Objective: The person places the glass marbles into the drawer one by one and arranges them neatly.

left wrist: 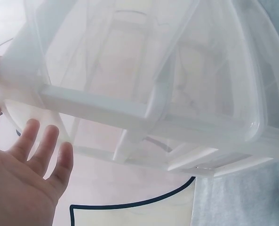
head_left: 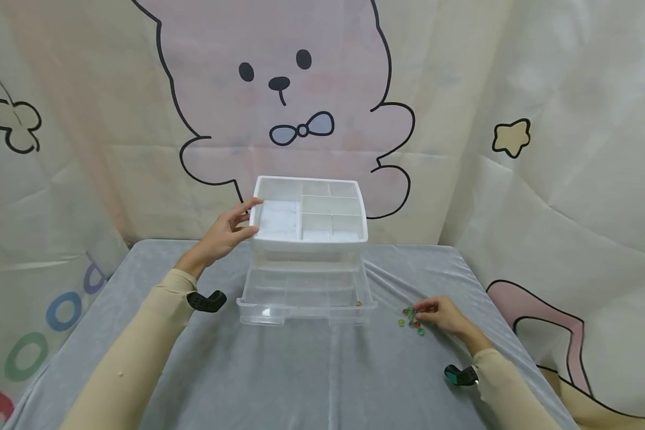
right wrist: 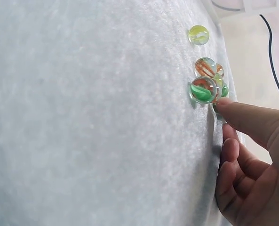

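Grey cloth is spread beneath, faintly creased, and the space is walled by pale curtains printed with a pinkish bear and a yellow star. Near the middle a clear box is set; a white divided tray above it is gripped at its left edge by the left hand, thumb and fingers partly spread. Right of the box, glass marbles on the cloth are touched by the right hand; whether one is pinched cannot be told
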The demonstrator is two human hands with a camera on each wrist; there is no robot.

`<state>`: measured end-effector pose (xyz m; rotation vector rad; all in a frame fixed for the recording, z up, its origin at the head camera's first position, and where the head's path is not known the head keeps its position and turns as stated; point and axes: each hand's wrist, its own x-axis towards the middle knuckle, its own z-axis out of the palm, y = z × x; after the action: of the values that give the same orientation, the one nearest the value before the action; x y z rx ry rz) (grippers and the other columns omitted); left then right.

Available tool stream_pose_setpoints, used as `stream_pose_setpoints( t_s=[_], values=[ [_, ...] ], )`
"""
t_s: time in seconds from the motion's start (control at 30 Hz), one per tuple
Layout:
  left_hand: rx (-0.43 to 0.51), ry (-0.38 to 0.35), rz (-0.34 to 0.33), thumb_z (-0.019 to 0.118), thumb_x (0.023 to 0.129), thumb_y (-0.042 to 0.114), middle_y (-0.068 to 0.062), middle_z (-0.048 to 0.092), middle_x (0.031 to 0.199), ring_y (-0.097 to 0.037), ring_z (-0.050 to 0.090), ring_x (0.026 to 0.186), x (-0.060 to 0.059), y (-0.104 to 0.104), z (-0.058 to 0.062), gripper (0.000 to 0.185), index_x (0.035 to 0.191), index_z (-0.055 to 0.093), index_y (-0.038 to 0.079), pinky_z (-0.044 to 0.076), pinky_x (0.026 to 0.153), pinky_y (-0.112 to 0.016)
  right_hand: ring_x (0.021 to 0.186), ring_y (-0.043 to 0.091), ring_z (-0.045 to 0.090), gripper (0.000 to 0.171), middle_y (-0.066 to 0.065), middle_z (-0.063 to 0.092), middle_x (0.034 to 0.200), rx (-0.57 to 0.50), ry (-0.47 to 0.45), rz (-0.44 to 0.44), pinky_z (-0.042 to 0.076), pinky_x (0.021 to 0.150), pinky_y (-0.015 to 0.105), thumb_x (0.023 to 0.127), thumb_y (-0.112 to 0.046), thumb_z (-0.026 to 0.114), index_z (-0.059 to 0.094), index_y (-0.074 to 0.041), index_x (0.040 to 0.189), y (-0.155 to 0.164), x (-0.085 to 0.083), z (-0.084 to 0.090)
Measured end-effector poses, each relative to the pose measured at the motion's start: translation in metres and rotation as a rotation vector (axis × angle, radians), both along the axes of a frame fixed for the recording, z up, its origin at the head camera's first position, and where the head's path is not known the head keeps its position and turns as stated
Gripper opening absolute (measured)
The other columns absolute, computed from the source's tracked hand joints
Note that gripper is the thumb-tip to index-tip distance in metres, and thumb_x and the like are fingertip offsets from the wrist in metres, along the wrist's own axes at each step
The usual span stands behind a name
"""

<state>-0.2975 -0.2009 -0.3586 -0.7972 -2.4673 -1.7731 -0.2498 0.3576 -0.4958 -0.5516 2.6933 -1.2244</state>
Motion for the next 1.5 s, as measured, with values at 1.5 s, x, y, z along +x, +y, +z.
stream_pose_setpoints(
  t_s=[1.5],
  values=[
    [0.007,0.008,0.009,0.057,0.103,0.013,-0.002,0.017,0.171,-0.037,0.03,0.151,0.002,0.001,-0.001,0.062,0.16,0.032,0.017,0.044,0.107,-0.044,0.068,0.007,0.059,0.03,0.019,0.07,0.099,-0.018,-0.03,-0.073,0.049,0.061,0.025,0.095,-0.009,0.069,0.069,0.011,0.117,-0.011,0.002,0.05]
  ],
)
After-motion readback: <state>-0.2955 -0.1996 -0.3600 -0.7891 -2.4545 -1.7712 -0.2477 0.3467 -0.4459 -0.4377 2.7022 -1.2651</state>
